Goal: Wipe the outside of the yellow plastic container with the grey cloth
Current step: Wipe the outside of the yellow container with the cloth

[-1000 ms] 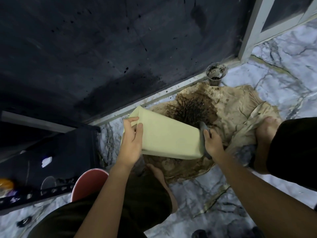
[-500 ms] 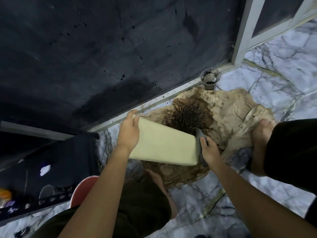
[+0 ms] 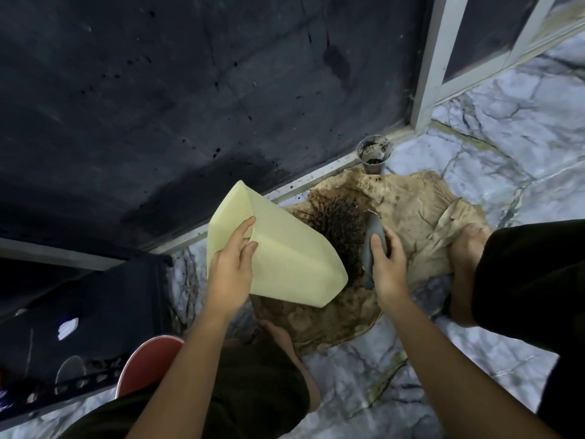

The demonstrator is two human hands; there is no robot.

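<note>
The pale yellow plastic container [image 3: 291, 264] is held tilted above the floor, its open rim toward the upper left and its base toward the lower right. My left hand [image 3: 232, 270] grips it near the rim, fingers over the edge. My right hand [image 3: 387, 264] holds the grey cloth [image 3: 373, 245], bunched, just right of the container's base and slightly apart from it. Below both lies a stained brown paper [image 3: 411, 213] with a dark pile of soil [image 3: 340, 223].
A dirty small cup [image 3: 373, 152] stands by the dark wall's base. A black crate [image 3: 79, 327] sits at the left, a red stool [image 3: 148, 365] under me. My bare feet [image 3: 468, 248] rest on the paper's edges, on the marble floor [image 3: 506, 128].
My left hand has turned the container, raising its rim end and swinging the base down to the right. The cloth in my right hand has come off the base.
</note>
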